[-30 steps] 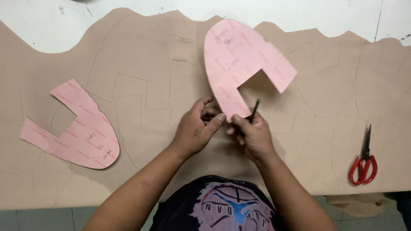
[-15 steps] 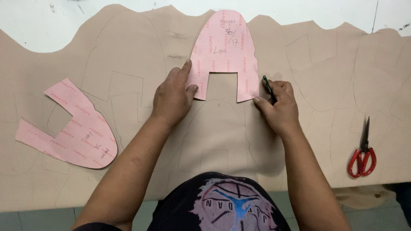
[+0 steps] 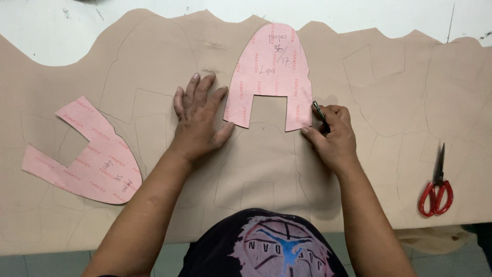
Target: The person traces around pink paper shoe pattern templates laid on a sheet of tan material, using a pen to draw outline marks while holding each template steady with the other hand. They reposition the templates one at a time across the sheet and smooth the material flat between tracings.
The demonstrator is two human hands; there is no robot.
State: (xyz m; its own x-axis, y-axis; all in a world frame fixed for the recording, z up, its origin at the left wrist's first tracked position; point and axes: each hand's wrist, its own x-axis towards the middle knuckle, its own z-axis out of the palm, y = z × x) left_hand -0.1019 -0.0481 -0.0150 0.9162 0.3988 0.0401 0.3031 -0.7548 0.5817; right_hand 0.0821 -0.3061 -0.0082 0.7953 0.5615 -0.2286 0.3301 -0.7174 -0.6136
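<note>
Left hand (image 3: 197, 120): we record it flat, palm down, fingers spread and grasping nothing, resting on the tan sheet (image 3: 154, 66); its thumb lies just beside the lower left leg of the pink arched template (image 3: 270, 77), at most touching its edge.

Right hand (image 3: 333, 136): clenched around a dark pen (image 3: 319, 110), whose tip sits just beside the lower right edge of the same template. The index finger of this hand reaches to the template's bottom right corner.

Pink arched template: between and above the two hands, lying flat on the tan sheet, rounded end away from us, with a square notch cut into the near edge (handwriting and printed marks on its face, not transcribed).

Tan sheet: under both hands, covering most of the white bench (image 3: 61, 31), its far edge wavy, its surface crossed by faint traced outlines.

Second pink template (image 3: 89, 156): well to the left of the left hand, U-shaped, flat on the sheet.

Red-handled scissors (image 3: 436, 187): well to the right of the right hand, closed, blades pointing away from us.

Near edge: our dark printed shirt (image 3: 266, 246), below both forearms.
</note>
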